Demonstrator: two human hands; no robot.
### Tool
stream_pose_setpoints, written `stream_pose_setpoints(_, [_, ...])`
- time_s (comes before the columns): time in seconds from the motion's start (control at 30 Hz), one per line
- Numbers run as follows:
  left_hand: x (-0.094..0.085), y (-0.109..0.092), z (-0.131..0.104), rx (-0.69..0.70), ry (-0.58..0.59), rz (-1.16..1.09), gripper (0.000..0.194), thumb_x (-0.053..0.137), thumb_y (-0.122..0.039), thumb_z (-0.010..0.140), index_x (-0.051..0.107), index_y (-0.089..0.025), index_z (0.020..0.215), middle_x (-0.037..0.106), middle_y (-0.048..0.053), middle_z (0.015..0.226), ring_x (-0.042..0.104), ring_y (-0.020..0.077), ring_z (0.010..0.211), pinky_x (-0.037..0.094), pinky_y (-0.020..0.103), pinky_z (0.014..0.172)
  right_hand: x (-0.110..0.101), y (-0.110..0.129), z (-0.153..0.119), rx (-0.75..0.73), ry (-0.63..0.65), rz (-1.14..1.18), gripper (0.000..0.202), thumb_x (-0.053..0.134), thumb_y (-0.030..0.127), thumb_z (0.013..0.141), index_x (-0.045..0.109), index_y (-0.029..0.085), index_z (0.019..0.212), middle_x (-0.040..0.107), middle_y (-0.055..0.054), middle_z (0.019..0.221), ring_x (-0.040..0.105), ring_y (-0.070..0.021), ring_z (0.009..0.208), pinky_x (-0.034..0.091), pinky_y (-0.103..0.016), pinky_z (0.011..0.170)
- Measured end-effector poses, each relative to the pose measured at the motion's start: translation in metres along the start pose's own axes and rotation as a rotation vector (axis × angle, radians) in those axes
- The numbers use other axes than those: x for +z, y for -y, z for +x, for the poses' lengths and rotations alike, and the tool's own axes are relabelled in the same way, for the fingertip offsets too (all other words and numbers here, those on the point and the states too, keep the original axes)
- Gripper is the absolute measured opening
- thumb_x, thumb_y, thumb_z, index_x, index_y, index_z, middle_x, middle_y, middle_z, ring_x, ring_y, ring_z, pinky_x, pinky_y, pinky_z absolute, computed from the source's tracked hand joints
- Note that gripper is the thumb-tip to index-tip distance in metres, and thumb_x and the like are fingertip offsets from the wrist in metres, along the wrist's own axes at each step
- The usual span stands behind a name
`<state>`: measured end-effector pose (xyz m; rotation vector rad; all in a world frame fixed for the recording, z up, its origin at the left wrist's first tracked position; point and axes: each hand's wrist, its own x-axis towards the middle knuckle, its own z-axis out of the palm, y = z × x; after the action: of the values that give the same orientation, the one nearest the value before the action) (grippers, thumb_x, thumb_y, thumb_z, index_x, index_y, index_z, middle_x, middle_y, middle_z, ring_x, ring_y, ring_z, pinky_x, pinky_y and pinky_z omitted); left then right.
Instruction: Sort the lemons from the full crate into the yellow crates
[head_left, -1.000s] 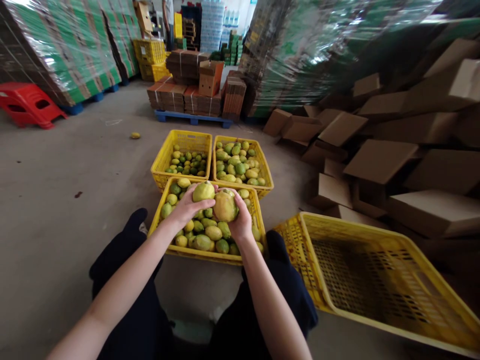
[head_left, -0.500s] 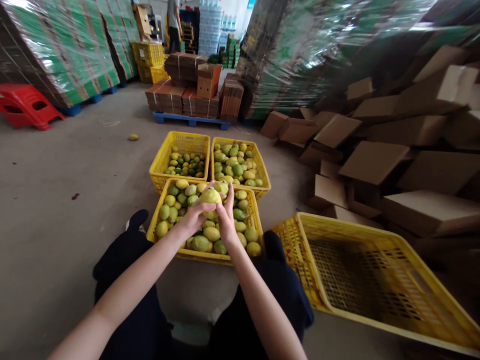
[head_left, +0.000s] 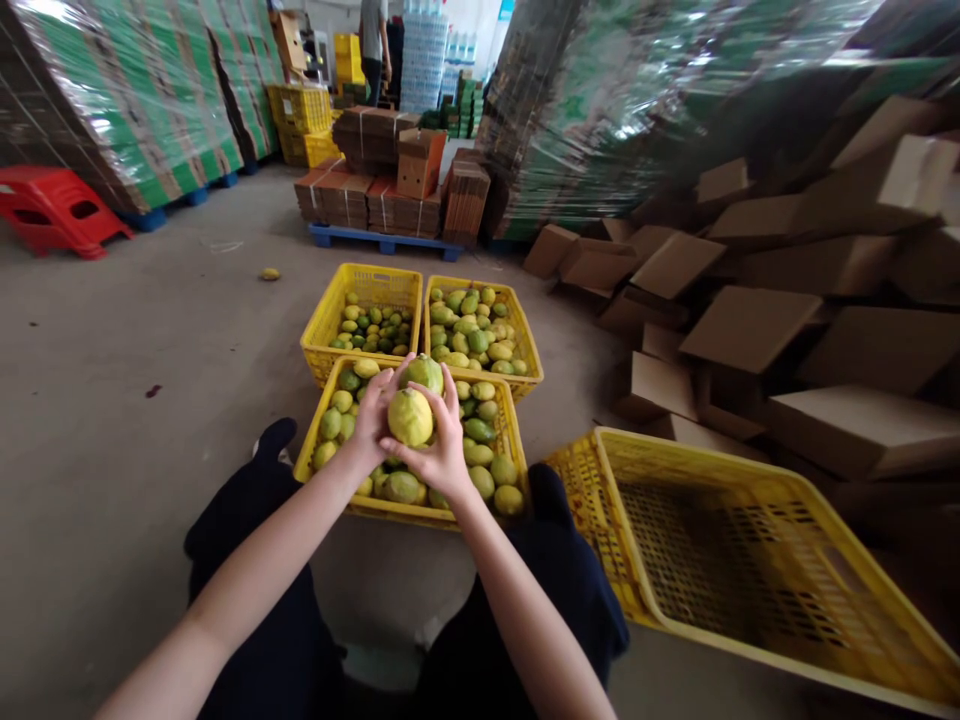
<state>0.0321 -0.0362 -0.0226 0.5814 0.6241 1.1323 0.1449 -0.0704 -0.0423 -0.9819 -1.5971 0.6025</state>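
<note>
Two lemons are cupped between my hands above the front yellow crate (head_left: 307,440). The nearer one is a yellow lemon (head_left: 410,417), with the thumb and a finger of my right hand (head_left: 444,450) curled around it. Just beyond it, a greenish lemon (head_left: 422,373) rests against the fingers of my left hand (head_left: 370,418), and my right fingertips reach its other side. My left palm is mostly hidden. Below, several yellow and green lemons (head_left: 400,487) fill the front crate.
Behind stand a part-filled crate (head_left: 319,320) and a fuller lemon crate (head_left: 529,340). A large yellow crate (head_left: 720,540) is at right, beside piled cardboard boxes (head_left: 750,325). A lone lemon (head_left: 270,274) and a red stool (head_left: 64,210) are left. A person (head_left: 373,50) stands far back.
The two lemons have turned and shifted between my hands; the yellow one is now nearer me, with my right thumb across its front. The person at the back has moved right.
</note>
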Motion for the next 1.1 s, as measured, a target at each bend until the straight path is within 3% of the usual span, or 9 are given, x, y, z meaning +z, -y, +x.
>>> stream_pose_setpoints(0.17, [-0.013, -0.011, 0.013, -0.022, -0.218, -0.121, 0.026, 0.054, -0.043, 0.076, 0.067, -0.021, 0.082, 0.073, 0.005, 0.078, 0.071, 0.0270, 0.093, 0.058, 0.038, 0.082, -0.007, 0.002, 0.003, 0.016, 0.091, 0.277, 0.069, 0.087, 0.043, 0.069, 0.059, 0.029, 0.130, 0.052, -0.012, 0.149, 0.047, -0.0342, 0.141, 0.037, -0.053, 0.117])
stream_pose_setpoints(0.3, [-0.019, -0.024, 0.016, 0.024, -0.311, -0.211, 0.018, 0.050, -0.033, 0.073, 0.063, -0.022, 0.068, 0.066, 0.003, 0.065, 0.068, 0.0181, 0.071, 0.057, 0.030, 0.072, -0.020, 0.002, 0.009, -0.018, 0.005, 0.129, 0.063, 0.088, 0.030, 0.066, 0.064, 0.030, 0.125, 0.068, -0.007, 0.122, 0.062, -0.0310, 0.116, 0.048, -0.050, 0.107])
stream_pose_setpoints(0.43, [-0.015, -0.029, 0.011, 0.182, -0.290, -0.071, 0.026, 0.049, -0.034, 0.072, 0.064, -0.020, 0.057, 0.065, 0.004, 0.060, 0.063, 0.0158, 0.060, 0.054, 0.028, 0.065, -0.023, 0.000, 0.010, -0.069, -0.125, -0.060, 0.047, 0.070, 0.017, 0.074, 0.067, 0.032, 0.118, 0.067, -0.006, 0.118, 0.063, -0.0295, 0.112, 0.050, -0.050, 0.103])
stream_pose_setpoints(0.57, [-0.012, -0.020, 0.007, 0.470, -0.266, 0.267, 0.034, 0.049, -0.036, 0.076, 0.070, -0.019, 0.055, 0.069, 0.004, 0.059, 0.066, 0.0174, 0.065, 0.052, 0.028, 0.074, -0.009, -0.003, 0.004, -0.114, -0.126, -0.106, 0.053, 0.058, 0.008, 0.071, 0.063, 0.032, 0.119, 0.066, -0.006, 0.117, 0.062, -0.0281, 0.112, 0.051, -0.049, 0.102])
stream_pose_setpoints(0.7, [-0.013, -0.012, 0.005, 0.607, -0.245, 0.385, 0.038, 0.047, -0.034, 0.080, 0.074, -0.020, 0.058, 0.072, 0.004, 0.062, 0.069, 0.0199, 0.073, 0.052, 0.029, 0.078, 0.002, -0.003, -0.001, -0.130, -0.150, -0.101, 0.059, 0.055, 0.004, 0.070, 0.056, 0.030, 0.122, 0.062, -0.007, 0.116, 0.061, -0.0271, 0.111, 0.051, -0.049, 0.100])
stream_pose_setpoints(1.1, [-0.013, -0.010, 0.007, 0.566, -0.242, 0.339, 0.037, 0.048, -0.035, 0.079, 0.072, -0.019, 0.057, 0.072, 0.004, 0.063, 0.068, 0.0188, 0.070, 0.051, 0.029, 0.078, 0.000, -0.003, -0.001, -0.177, -0.123, -0.153, 0.060, 0.052, 0.002, 0.069, 0.052, 0.030, 0.123, 0.059, -0.008, 0.116, 0.060, -0.0273, 0.112, 0.052, -0.050, 0.099])
